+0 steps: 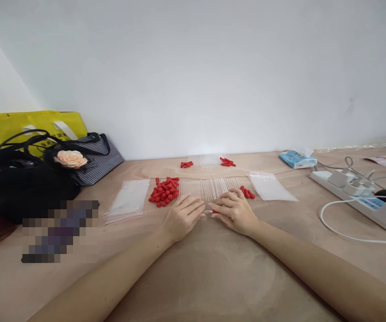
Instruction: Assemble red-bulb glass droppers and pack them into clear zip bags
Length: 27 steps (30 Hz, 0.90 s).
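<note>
A row of thin clear tubes (209, 188) lies side by side on the table in front of my hands. My left hand (184, 217) rests at the near left of the row, its fingers closed round one end of a clear tube. My right hand (235, 211) faces it, fingers bent together on the tube's other end, with a bit of red showing under them. Beside the row on the left is a pile of red caps (164, 192). A few more red caps (246, 192) lie to the right of the row.
Clear bags lie left (129, 199) and right (272, 186). Farther back are more tubes (209, 161) between small red groups. A power strip (374, 203) with cables and a tissue pack (297, 159) are right; a black bag (21, 188) and striped bag (95, 161) are left.
</note>
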Tool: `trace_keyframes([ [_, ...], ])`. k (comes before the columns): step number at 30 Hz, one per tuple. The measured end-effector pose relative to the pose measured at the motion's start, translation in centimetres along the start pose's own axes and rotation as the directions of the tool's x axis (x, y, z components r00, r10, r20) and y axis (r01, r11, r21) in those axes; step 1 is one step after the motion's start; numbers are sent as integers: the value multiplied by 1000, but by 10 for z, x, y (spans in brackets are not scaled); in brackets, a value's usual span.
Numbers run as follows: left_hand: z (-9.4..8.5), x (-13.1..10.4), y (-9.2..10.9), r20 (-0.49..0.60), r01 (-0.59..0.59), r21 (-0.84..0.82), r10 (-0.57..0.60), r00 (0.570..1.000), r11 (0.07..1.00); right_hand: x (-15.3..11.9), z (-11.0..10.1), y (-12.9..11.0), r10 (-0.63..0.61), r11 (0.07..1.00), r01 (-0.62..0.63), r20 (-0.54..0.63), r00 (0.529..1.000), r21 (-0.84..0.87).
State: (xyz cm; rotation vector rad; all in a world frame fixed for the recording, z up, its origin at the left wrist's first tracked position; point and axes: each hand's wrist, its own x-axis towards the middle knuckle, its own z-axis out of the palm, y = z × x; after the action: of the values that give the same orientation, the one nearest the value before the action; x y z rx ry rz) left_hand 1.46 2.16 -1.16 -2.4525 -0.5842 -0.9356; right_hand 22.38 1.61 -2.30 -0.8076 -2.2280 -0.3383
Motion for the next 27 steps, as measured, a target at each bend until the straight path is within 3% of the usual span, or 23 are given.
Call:
trace_keyframes([
  [9,2,0,3,-16,10,-64,-12,1000,998,1,-4,-4,41,996,-50,130,991,69],
  [16,0,2,10,6,74,-171,-74,997,983,2,-2,-5,-17,988,-5,142,990,153],
  [27,2,2,13,9,70,-150,-70,998,986,6,0,-9,-40,994,27,121,992,110],
])
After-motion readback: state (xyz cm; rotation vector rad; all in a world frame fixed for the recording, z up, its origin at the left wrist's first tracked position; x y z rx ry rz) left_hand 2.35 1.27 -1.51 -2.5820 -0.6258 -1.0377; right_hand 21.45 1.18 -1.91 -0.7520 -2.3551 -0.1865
